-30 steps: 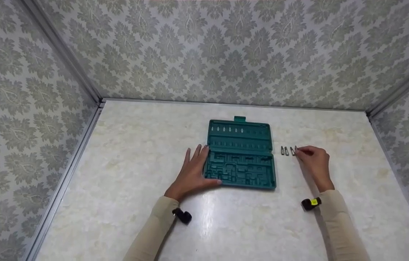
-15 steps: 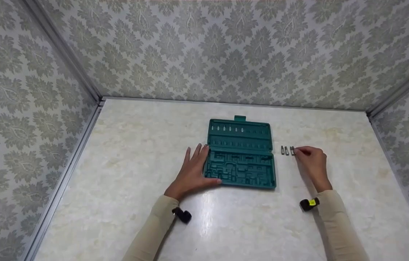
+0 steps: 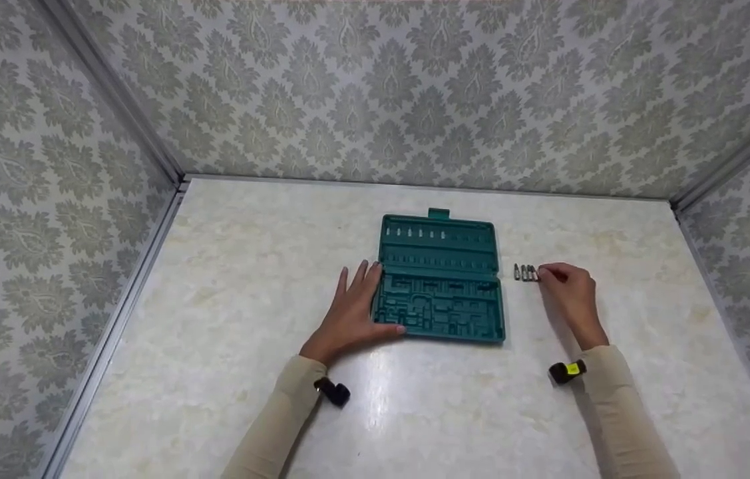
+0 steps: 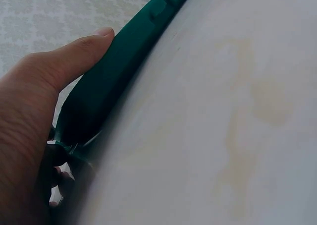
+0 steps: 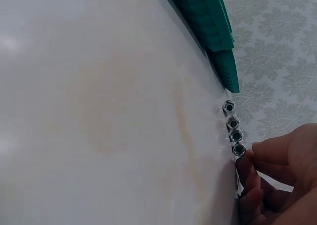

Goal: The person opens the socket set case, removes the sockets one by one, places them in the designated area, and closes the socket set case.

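Note:
A green plastic tool case (image 3: 438,306) lies unfolded on the table, its inside facing up. My left hand (image 3: 348,316) braces its near-left corner. The fingers lie straight along the left side, and the thumb (image 4: 81,51) presses on the near wall in the left wrist view. To the right of the case, several small silver socket bits (image 3: 525,273) are lined up side by side. Their round hollow ends (image 5: 233,122) face the right wrist camera. My right hand (image 3: 571,293) pinches the rightmost socket bit (image 5: 239,149) between thumb and fingertips.
The case's lid (image 3: 441,256) lies to the far side, with a latch tab (image 3: 439,213) at its edge and a row of small pale marks inside. Pale marbled tabletop (image 3: 441,412) surrounds everything. Patterned wall panels (image 3: 375,93) stand behind and on both sides.
My right hand has moved slightly left with the last socket bit. The socket bits, earlier spaced unevenly, now sit in a tight row. My left hand stays on the case.

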Demonstrator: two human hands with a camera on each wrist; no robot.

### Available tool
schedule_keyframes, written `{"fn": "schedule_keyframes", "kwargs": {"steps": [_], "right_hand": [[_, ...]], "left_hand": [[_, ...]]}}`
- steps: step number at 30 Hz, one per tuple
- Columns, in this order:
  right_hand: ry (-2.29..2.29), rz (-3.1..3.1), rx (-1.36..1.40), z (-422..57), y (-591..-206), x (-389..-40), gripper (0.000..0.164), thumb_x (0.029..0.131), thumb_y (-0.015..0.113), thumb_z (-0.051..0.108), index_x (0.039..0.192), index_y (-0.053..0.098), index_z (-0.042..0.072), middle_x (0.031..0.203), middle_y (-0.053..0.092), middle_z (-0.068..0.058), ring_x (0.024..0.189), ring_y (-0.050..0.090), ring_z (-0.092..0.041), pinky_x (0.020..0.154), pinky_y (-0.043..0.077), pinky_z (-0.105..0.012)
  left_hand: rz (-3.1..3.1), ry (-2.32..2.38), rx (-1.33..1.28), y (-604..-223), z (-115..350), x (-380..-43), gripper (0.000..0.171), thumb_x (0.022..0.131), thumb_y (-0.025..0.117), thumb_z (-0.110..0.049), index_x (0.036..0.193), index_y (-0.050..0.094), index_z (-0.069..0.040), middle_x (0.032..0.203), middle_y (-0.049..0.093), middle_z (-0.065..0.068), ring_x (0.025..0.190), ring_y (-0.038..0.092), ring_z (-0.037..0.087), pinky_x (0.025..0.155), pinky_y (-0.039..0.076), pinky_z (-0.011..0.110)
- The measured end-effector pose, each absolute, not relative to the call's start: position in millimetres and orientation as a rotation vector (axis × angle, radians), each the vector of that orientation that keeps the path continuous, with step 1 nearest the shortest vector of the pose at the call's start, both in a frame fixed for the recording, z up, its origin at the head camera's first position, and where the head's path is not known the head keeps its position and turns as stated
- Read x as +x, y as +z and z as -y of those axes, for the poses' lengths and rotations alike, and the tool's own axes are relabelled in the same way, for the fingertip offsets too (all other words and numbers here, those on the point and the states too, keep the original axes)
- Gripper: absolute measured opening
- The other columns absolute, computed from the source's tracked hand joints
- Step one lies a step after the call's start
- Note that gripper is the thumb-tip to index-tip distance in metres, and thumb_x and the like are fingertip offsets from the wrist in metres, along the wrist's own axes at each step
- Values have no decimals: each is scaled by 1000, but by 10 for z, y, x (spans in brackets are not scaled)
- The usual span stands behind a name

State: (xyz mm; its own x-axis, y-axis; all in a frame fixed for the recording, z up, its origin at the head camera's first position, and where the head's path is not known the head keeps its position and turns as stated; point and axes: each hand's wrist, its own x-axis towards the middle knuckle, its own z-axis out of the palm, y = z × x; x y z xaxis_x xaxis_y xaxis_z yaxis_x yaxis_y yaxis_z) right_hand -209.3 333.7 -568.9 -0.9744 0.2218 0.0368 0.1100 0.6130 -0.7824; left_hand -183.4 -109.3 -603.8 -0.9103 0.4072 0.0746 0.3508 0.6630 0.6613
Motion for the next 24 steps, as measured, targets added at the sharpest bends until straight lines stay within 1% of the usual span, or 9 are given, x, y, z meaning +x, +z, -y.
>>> {"fn": "schedule_keyframes", "kwargs": {"steps": [7, 10, 15, 18, 24], "right_hand": [[1296, 2696, -265, -3256, -5544, -2159, 32, 110, 67, 19, 129, 78, -5, 123, 78, -24, 98, 67, -15, 76, 50, -14], [1309, 2707, -217, -3183, -5490, -2206, 33, 111, 67, 19, 130, 77, -5, 125, 77, -23, 100, 67, -17, 78, 50, -14], [1309, 2718, -65, -3039, -5460, -2319, 30, 111, 66, 18, 129, 78, -5, 122, 78, -21, 99, 67, -22, 80, 50, -16], [1315, 2734, -3, -2918, -5445, -2393, 29, 112, 66, 16, 128, 78, -4, 121, 78, -20, 100, 68, -25, 83, 52, -23], [1368, 2771, 89, -2626, -5405, -2507, 29, 112, 65, 15, 130, 76, -4, 124, 75, -21, 108, 68, -31, 94, 56, -45]], "left_hand": [[-2786, 1084, 640, -6033, 1089, -1828, 139, 79, 73, -90, 179, 12, -15, 185, 13, 10, 172, 1, 23, 135, -12, 48], [-2787, 1090, 644, -6030, 1089, -1830, 139, 79, 73, -89, 179, 13, -14, 185, 14, 10, 172, 2, 24, 135, -12, 48], [-2784, 1090, 656, -6019, 1088, -1849, 139, 79, 75, -87, 179, 13, -13, 184, 15, 10, 172, 2, 24, 135, -12, 48], [-2786, 1087, 657, -6019, 1087, -1864, 139, 79, 75, -87, 179, 13, -13, 184, 15, 10, 172, 2, 23, 135, -13, 46], [-2796, 1077, 659, -6022, 1088, -1848, 141, 77, 76, -87, 178, 14, -11, 184, 17, 11, 172, 3, 25, 135, -13, 47]]}}
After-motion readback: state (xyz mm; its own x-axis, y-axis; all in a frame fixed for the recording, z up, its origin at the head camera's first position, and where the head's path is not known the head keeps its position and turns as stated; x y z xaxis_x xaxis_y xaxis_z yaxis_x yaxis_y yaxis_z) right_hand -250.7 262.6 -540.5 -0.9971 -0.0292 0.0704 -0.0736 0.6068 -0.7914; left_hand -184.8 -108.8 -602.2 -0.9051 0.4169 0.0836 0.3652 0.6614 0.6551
